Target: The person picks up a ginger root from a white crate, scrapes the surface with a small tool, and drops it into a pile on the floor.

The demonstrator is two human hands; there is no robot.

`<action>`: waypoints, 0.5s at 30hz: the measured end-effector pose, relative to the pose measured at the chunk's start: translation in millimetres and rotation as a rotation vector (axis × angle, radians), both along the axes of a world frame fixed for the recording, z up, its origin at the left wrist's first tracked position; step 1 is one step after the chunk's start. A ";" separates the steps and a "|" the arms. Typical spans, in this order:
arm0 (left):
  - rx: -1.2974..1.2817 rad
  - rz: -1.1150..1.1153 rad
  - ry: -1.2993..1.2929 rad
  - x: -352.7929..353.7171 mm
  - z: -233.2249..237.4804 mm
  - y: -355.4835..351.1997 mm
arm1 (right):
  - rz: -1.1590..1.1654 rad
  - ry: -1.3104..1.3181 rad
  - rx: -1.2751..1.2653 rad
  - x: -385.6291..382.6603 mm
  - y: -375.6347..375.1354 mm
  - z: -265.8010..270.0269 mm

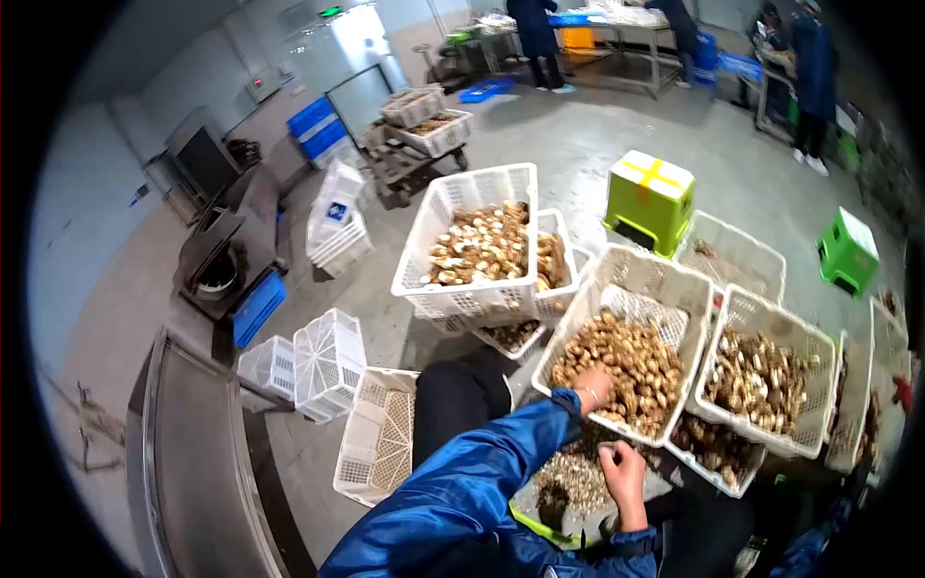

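My left hand (594, 384), at the end of a blue sleeve, reaches down onto a heap of small brown, mushroom-like pieces (636, 371) in a white plastic crate (631, 265). Its fingertips are lost among the pieces. Just below the crate's near rim is my right hand (626, 479), closed with thumb and fingers together; I cannot tell what is in it. Beneath and beside this hand lies a pile of pale trimmings (575, 481), above a green edge (544, 527) between my knees.
White crates of similar pieces stand to the left (414, 265) and right (814, 352). An upended green stool (650, 202) stands beyond, another green stool (848, 250) farther right. A metal trough (198, 462) runs along the left. People (814, 67) work at tables at the back.
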State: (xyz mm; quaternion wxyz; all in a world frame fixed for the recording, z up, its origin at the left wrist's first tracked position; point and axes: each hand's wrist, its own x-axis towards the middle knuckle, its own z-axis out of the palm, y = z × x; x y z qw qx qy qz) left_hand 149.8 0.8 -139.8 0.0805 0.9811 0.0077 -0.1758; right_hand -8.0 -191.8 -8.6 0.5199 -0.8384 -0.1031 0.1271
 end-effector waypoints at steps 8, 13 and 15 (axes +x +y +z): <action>-0.422 0.100 -0.379 1.6 -28.5 30.8 | -0.104 0.034 0.148 -4.7 7.8 13.6; -1.308 0.652 0.124 -68.4 72.5 42.9 | -0.142 -0.082 0.136 0.1 5.8 3.9; -1.646 0.715 0.088 -95.0 77.1 34.5 | -0.163 -0.090 0.184 0.2 4.0 -4.2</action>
